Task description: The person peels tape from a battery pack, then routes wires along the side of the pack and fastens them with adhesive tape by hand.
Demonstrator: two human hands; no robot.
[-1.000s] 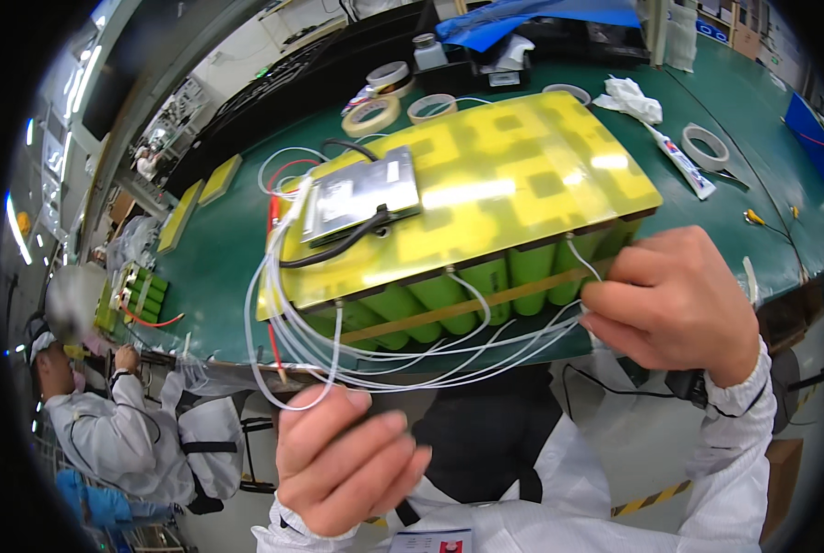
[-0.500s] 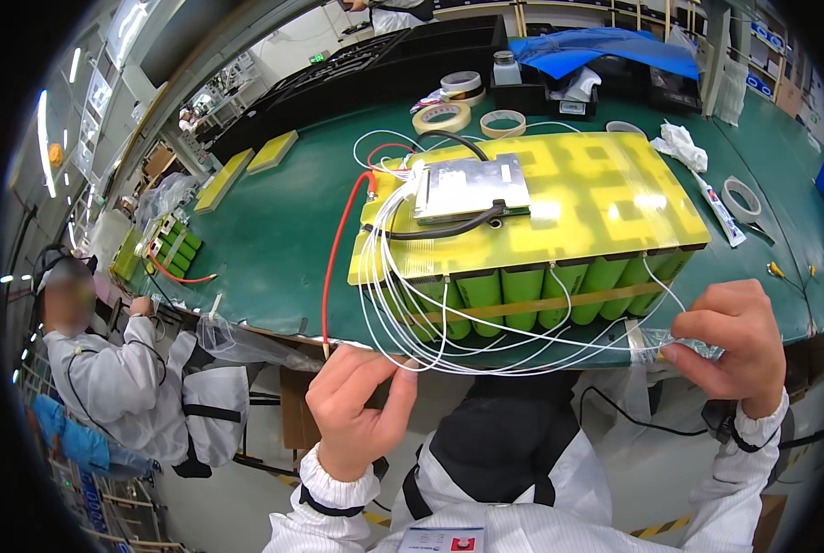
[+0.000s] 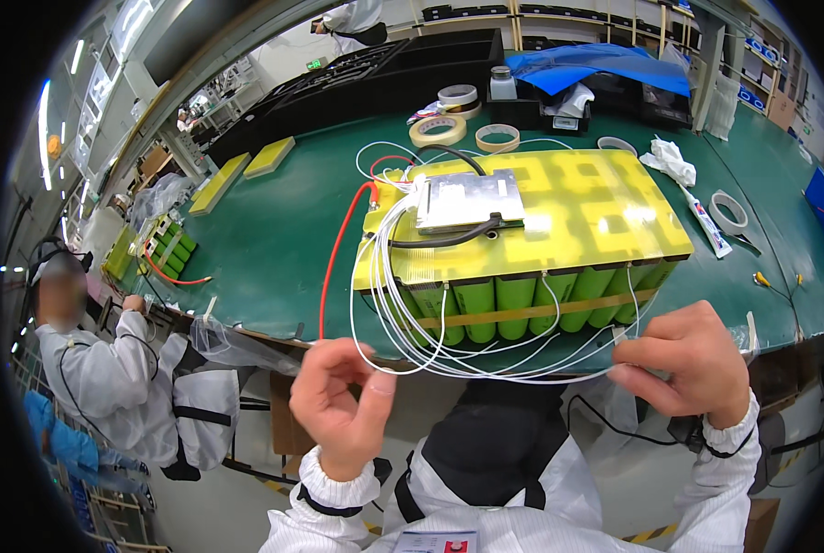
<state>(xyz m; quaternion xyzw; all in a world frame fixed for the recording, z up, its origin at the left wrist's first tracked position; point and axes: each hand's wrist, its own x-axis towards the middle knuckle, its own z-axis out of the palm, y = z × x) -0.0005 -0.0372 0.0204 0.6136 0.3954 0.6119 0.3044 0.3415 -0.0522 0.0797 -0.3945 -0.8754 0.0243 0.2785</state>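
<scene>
SURFACE: your green bench top [image 3: 273, 249] | CENTRE, before you: large green-celled battery pack [image 3: 559, 221] | YOUR LEFT: smaller cell pack [image 3: 170, 247], two yellow slabs [image 3: 219, 183] near each other | BACK: tape rolls [image 3: 435, 143] just behind pack | YOUR RIGHT: crumpled white wad [image 3: 670, 162], white tube [image 3: 704, 221], pale tape roll [image 3: 742, 219], yellow-tipped leads [image 3: 760, 278]

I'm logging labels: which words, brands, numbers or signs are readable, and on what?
None can be read clearly.
Badge: print too small.
Tube: print too small.
Green cells: faint marks, too small.
Bin label: too small.
Green sign: too small.
</scene>
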